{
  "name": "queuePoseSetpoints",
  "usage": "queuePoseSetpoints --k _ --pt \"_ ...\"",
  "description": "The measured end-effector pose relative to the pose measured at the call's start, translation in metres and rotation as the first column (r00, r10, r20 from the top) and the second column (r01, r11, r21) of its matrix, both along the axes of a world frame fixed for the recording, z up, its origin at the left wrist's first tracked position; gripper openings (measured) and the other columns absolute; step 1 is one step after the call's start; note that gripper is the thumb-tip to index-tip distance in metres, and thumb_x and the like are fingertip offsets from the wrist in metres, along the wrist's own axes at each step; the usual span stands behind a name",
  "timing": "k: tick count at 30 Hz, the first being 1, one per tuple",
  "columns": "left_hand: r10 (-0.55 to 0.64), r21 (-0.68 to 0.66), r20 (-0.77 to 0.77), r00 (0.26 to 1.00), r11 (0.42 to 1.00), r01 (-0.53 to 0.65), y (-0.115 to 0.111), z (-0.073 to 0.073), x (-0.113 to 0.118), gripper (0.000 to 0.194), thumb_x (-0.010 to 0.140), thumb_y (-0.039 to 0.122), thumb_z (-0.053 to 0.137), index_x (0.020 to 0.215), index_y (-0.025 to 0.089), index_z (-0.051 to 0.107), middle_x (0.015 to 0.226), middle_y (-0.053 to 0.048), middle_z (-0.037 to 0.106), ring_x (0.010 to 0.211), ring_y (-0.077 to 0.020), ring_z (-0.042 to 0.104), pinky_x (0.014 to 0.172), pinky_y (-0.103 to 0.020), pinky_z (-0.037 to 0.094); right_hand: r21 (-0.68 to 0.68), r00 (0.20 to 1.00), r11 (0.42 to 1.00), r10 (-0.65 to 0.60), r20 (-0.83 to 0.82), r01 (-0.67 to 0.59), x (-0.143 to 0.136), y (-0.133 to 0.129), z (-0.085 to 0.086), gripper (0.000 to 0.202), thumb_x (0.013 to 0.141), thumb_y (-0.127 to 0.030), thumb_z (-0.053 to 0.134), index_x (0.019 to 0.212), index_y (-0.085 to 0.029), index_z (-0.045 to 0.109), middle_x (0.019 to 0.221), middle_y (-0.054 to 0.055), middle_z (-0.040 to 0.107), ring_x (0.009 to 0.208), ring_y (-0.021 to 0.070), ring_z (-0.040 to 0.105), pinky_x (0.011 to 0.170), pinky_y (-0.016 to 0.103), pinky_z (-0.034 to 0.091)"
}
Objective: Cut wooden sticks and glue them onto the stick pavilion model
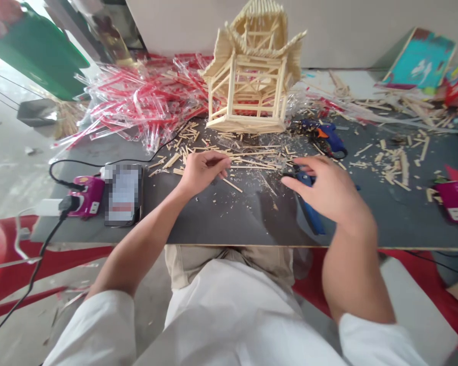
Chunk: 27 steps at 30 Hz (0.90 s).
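Note:
My left hand (pixel 203 172) is low over the table among thin wooden sticks (pixel 257 165), its thumb and fingers pinched together. Whatever lies between those fingertips is too small to make out. One short stick (pixel 232 184) slants out just below them. On the other side, my right hand (pixel 326 188) has its thumb and index finger apart, with nothing visible between them. It partly covers a blue-handled tool (pixel 315 218) on the table, whose kind I cannot tell. Behind both hands stands a pavilion model (pixel 255 122) built from wooden sticks, with a tiered roof.
A blue glue gun (pixel 331 138) lies right of the model. Red and clear plastic wrappers (pixel 145 101) are heaped at back left. A phone (pixel 124 195) lies beside a magenta power socket (pixel 87 197) with black cables. Wood scraps (pixel 400 165) litter the right side.

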<state>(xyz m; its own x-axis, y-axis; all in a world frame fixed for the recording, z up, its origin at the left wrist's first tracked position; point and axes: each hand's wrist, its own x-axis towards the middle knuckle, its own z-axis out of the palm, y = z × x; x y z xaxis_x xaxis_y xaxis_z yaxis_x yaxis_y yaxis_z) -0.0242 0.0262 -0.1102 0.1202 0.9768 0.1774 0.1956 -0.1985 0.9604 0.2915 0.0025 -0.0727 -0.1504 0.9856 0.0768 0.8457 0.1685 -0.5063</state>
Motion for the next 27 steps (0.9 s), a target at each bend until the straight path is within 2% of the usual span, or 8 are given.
queuePoseSetpoints --k 3,5,9,14,17,20,23,27 --pt "0.022 0.032 -0.001 1.0 0.999 -0.022 -0.001 -0.001 0.001 0.026 0.089 0.041 0.08 0.092 0.015 0.082 0.073 -0.004 0.077 0.059 -0.0132 0.072 0.059 -0.025 0.063 -0.048 0.947 0.995 -0.071 0.312 0.091 0.039 -0.017 -0.013 0.106 0.078 -0.071 0.08 0.156 -0.007 0.049 0.147 0.031 0.055 0.143 0.0529 0.047 0.113 0.064 0.044" --pt "0.029 0.046 -0.013 1.0 0.999 -0.028 -0.001 -0.003 0.002 0.026 0.089 0.041 0.08 0.093 0.016 0.082 0.073 -0.004 0.077 0.06 -0.0135 0.072 0.06 -0.025 0.063 -0.104 0.912 0.988 -0.062 0.405 0.113 0.053 -0.022 -0.025 0.114 0.077 -0.077 0.076 0.158 -0.004 0.042 0.148 0.034 0.05 0.143 0.0544 0.045 0.111 0.064 0.045" --pt "0.057 0.078 -0.044 0.997 0.996 -0.054 -0.003 -0.002 0.004 0.025 0.09 0.041 0.079 0.089 0.016 0.081 0.07 -0.003 0.075 0.058 -0.0129 0.071 0.059 -0.024 0.061 -0.1 0.864 0.988 -0.049 0.501 0.114 0.055 -0.023 -0.034 0.085 0.092 -0.068 0.059 0.149 -0.006 0.052 0.138 0.031 0.055 0.132 0.0493 0.053 0.108 0.059 0.047" --pt "0.117 0.109 -0.05 0.992 0.988 -0.111 -0.003 0.002 0.005 0.022 0.09 0.038 0.078 0.087 0.016 0.08 0.067 -0.001 0.074 0.057 -0.0113 0.07 0.058 -0.022 0.058 -0.035 0.815 0.994 -0.064 0.575 0.103 0.042 -0.032 -0.02 0.061 0.103 -0.049 0.043 0.133 0.001 0.061 0.118 0.032 0.063 0.116 0.0473 0.063 0.101 0.056 0.05" --pt "0.113 0.137 -0.027 0.993 0.985 -0.108 -0.002 0.002 0.005 0.02 0.092 0.036 0.077 0.089 0.017 0.08 0.069 -0.001 0.074 0.057 -0.0108 0.07 0.059 -0.022 0.059 -0.036 0.899 0.983 -0.149 0.411 0.18 0.032 -0.042 -0.009 0.054 0.106 -0.049 0.034 0.121 -0.007 0.065 0.107 0.028 0.069 0.102 0.0429 0.07 0.092 0.053 0.053" --pt "0.132 0.143 -0.027 0.991 0.982 -0.127 -0.001 0.001 0.006 0.021 0.093 0.037 0.076 0.091 0.017 0.08 0.072 -0.002 0.076 0.057 -0.0113 0.071 0.059 -0.022 0.059 -0.266 0.985 0.949 -0.171 0.019 0.17 0.012 -0.049 -0.003 0.055 0.108 -0.062 0.029 0.101 -0.02 0.065 0.093 0.018 0.075 0.086 0.0341 0.074 0.082 0.046 0.056" --pt "0.151 0.148 -0.054 0.987 0.979 -0.142 -0.002 0.001 0.006 0.02 0.092 0.037 0.076 0.089 0.017 0.08 0.07 -0.002 0.076 0.057 -0.0112 0.07 0.06 -0.022 0.059 -0.465 0.918 0.883 -0.132 -0.373 -0.062 -0.018 -0.052 -0.006 0.061 0.101 -0.079 0.038 0.089 -0.024 0.062 0.087 0.01 0.076 0.078 0.0276 0.075 0.071 0.037 0.057" --pt "0.151 0.138 -0.053 0.987 0.98 -0.143 -0.004 0.002 0.007 0.021 0.092 0.036 0.076 0.088 0.017 0.081 0.068 -0.001 0.074 0.053 -0.0095 0.067 0.053 -0.019 0.054 -0.508 0.828 0.844 -0.154 -0.539 -0.174 -0.057 -0.049 -0.012 0.064 0.097 -0.083 0.044 0.087 -0.022 0.06 0.086 0.006 0.073 0.076 0.0236 0.075 0.067 0.032 0.057"
